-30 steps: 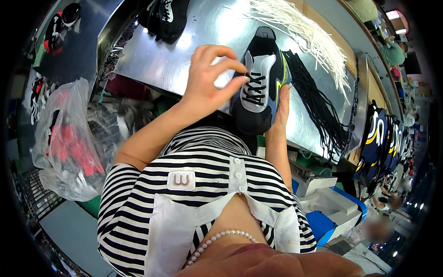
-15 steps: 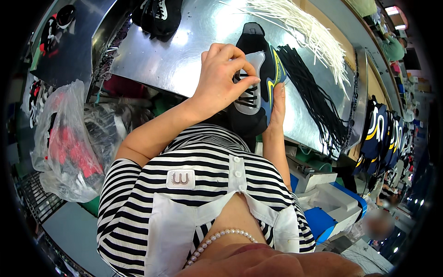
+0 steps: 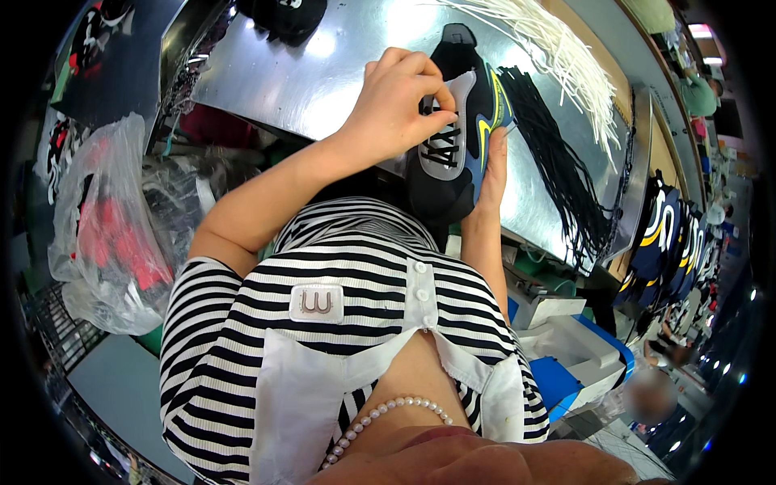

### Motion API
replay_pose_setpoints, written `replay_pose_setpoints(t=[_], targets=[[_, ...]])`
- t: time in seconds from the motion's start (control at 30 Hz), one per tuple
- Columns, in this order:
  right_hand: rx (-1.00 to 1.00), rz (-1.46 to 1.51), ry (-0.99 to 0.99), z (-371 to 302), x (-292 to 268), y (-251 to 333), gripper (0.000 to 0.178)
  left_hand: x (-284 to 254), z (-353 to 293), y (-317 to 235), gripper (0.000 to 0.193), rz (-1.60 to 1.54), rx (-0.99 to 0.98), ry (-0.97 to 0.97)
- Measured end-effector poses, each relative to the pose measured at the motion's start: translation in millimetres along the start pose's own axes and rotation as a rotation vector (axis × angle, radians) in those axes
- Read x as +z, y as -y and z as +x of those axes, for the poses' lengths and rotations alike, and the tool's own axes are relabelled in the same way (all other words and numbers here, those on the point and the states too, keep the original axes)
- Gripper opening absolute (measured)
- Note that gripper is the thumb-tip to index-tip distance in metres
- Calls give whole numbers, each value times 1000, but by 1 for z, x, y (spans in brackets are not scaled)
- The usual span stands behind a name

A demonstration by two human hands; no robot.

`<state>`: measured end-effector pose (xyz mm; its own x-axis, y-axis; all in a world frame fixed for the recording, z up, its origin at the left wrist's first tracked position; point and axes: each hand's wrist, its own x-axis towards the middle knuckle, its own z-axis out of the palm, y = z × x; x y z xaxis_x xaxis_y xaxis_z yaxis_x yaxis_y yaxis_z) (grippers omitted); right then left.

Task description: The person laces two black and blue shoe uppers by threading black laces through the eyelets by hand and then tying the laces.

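Observation:
A black and navy sneaker (image 3: 440, 194) with yellow and white side trim is held over the near edge of the metal table, its heel pointing away from me. Black shoelace (image 3: 441, 153) criss-crosses over its grey tongue. My left hand (image 3: 400, 101) is above the upper eyelets, thumb and index finger pinched on the shoelace; the curled fingers hide part of the pinch. Along the shoe's right side, my right hand (image 3: 491, 174) grips it, with the thumb up against the yellow trim and the other fingers hidden beneath.
Bundles of black laces (image 3: 558, 166) and white laces (image 3: 558, 61) lie on the metal table (image 3: 267, 89). Another black shoe (image 3: 287, 20) sits at the far left. A clear plastic bag (image 3: 109, 234) with red contents hangs at left; several navy shoe uppers (image 3: 659, 234) stand at right.
The sneaker and both hands have shifted slightly right and away from me. My left fingers remain pinched by the laces, and more of the lower lacing now shows.

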<state>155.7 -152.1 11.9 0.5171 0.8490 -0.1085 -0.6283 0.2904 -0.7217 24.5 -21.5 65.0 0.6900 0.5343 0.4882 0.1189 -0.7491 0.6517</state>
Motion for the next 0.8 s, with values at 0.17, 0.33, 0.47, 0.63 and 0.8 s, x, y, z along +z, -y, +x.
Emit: replay_pose_setpoints(t=[0.17, 0.33, 0.47, 0.63, 0.8], targets=[[55, 45, -39, -2, -9, -1, 55, -3, 6, -2, 9, -115, -27, 104], [69, -13, -54, -9, -9, 0, 58, -23, 15, 0, 8, -363, -167, 370], [145, 37, -67, -11, -7, 0, 60, -34, 16, 2, 8, -383, -188, 472], [319, 354, 10, -18, 11, 14, 62, -36, 11, 14, 27, -438, -6, 221], [329, 459, 167, -7, -28, 15, 62, -21, -27, 24, 45, -842, -646, 30]])
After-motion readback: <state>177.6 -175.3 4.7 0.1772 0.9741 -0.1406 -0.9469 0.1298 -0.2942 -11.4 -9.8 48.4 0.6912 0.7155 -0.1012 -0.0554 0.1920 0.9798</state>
